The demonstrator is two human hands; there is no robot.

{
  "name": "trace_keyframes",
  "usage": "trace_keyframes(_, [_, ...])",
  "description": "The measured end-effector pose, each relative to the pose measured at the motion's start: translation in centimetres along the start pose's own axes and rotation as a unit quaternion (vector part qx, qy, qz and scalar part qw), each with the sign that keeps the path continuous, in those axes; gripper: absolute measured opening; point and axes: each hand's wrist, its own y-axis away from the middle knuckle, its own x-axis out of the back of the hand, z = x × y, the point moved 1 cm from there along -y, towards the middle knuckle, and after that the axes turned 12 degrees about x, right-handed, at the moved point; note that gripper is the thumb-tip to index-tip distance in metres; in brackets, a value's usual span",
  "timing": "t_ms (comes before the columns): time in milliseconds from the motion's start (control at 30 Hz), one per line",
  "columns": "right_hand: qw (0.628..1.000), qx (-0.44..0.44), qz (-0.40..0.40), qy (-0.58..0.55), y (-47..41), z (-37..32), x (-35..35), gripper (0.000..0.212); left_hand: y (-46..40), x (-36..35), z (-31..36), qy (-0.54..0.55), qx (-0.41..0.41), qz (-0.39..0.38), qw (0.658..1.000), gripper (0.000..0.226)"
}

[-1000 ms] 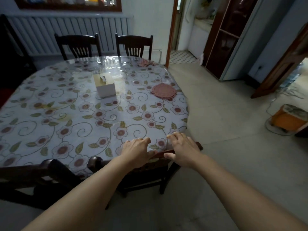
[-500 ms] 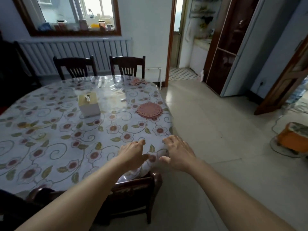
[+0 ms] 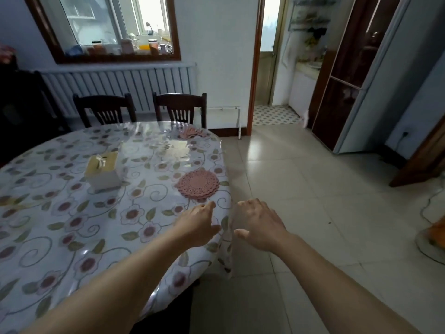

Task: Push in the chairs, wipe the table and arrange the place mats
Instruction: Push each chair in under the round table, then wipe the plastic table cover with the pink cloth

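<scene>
Left hand (image 3: 196, 226) fingers loosely apart, empty, over desk (image 3: 72, 225) edge. Right hand (image 3: 261, 225) fingers spread, empty, off edge. Round mat (image 3: 198, 185) at 12 o'clock of left fingers, near; left hand nearer. Second mat (image 3: 191, 133) at far rim.

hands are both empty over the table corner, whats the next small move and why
Probably reach the left hand forward to the round pink mat just ahead of it. Both hands are open, the right hand hangs past the table edge, and no cloth for wiping is in view.
</scene>
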Motion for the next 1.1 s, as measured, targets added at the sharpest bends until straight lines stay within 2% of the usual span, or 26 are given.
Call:
trace_keyframes(167, [1.000,0.022,0.005,0.021,-7.1,5.0,2.3,0.066,-9.5,0.5,2.2,0.025,0.010,0.028,0.999,0.058])
trace_keyframes(333, [0.998,0.044,-0.004,0.045,-14.0,9.0,3.9,0.068,-17.4,2.2,3.3,0.044,0.048,0.020,0.998,0.057])
trace_keyframes(567, [0.994,0.101,-0.031,0.023,-25.0,14.4,5.2,0.071,-27.3,5.2,3.5,0.058,0.090,0.020,0.994,0.058])
trace_keyframes(700, [0.986,0.162,-0.035,0.005,-32.4,18.2,5.4,0.067,-33.3,5.8,3.8,0.045,0.141,0.017,0.989,0.063])
trace_keyframes(933, [0.963,0.255,-0.082,0.013,-45.2,24.9,5.6,0.071,-42.0,6.1,5.0,0.073,0.260,0.018,0.963,0.065])
trace_keyframes(1100, [0.944,0.299,-0.137,0.013,-53.0,25.2,4.0,0.063,-45.3,5.9,3.1,0.106,0.332,0.018,0.937,0.066])
